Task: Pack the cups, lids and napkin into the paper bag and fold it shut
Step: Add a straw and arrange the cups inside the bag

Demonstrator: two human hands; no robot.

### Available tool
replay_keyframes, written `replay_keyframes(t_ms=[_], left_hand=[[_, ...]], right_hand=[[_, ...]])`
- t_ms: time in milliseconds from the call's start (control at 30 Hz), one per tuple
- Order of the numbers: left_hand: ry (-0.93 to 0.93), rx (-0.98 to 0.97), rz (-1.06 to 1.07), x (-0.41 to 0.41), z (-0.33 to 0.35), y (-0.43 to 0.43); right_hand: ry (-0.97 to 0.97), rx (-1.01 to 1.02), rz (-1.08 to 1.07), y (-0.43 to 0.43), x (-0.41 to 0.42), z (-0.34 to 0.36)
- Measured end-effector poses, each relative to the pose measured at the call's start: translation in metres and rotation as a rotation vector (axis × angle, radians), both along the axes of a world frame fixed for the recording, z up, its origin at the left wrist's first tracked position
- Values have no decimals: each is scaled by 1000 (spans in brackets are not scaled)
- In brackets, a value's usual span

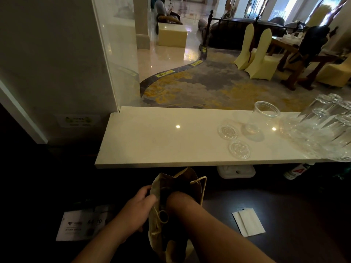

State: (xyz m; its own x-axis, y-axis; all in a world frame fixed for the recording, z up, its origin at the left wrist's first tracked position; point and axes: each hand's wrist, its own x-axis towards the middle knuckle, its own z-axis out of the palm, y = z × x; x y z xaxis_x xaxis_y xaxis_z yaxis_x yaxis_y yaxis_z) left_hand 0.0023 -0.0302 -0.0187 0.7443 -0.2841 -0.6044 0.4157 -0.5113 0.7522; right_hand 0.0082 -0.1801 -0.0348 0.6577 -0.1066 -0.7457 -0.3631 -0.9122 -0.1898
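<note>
A brown paper bag [197, 185] with twine handles stands open on the dark lower counter in front of me. My left hand [138, 207] pinches the bag's left rim. My right forearm goes down into the bag's mouth, so my right hand is hidden inside it. One clear plastic cup [263, 118] stands upright on the white ledge [152, 137]. Two clear round lids lie flat to its left, the far lid [228, 131] and the near lid [239, 149]. A folded white napkin [248, 222] lies on the dark counter to the right of the bag.
A cluster of several upturned glass tumblers [330, 128] crowds the ledge's right end. A white printed paper pack [79, 224] lies left of the bag. A white tub [236, 170] and a can [296, 170] sit under the ledge. Beyond is a carpeted hall with covered chairs.
</note>
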Motion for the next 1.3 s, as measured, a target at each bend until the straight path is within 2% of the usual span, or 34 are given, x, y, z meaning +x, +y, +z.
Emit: replay_keyframes(t_ms=[500, 600, 667, 867, 1000, 1067, 1167, 1300], left_hand=[[39, 15, -17, 2, 2, 1], [58, 6, 3, 4, 2, 1], [55, -3, 5, 4, 2, 1], [91, -13, -42, 6, 2, 0], [111, -14, -11, 9, 2, -2], [115, 2, 10, 10, 2, -2], [119, 12, 23, 10, 4, -3], [69, 23, 20, 7, 3, -3]], right_hand=[[-9, -4, 104, 0, 4, 18], [-171, -16, 151, -1, 2, 36], [-315, -16, 110, -4, -6, 50], [-619, 155, 93, -16, -38, 113], [-766, 291, -23, -34, -57, 143], [-846, 282, -82, -51, -61, 147], [-885, 225, -209, -82, -63, 140], [-817, 101, -300, -121, -69, 104]])
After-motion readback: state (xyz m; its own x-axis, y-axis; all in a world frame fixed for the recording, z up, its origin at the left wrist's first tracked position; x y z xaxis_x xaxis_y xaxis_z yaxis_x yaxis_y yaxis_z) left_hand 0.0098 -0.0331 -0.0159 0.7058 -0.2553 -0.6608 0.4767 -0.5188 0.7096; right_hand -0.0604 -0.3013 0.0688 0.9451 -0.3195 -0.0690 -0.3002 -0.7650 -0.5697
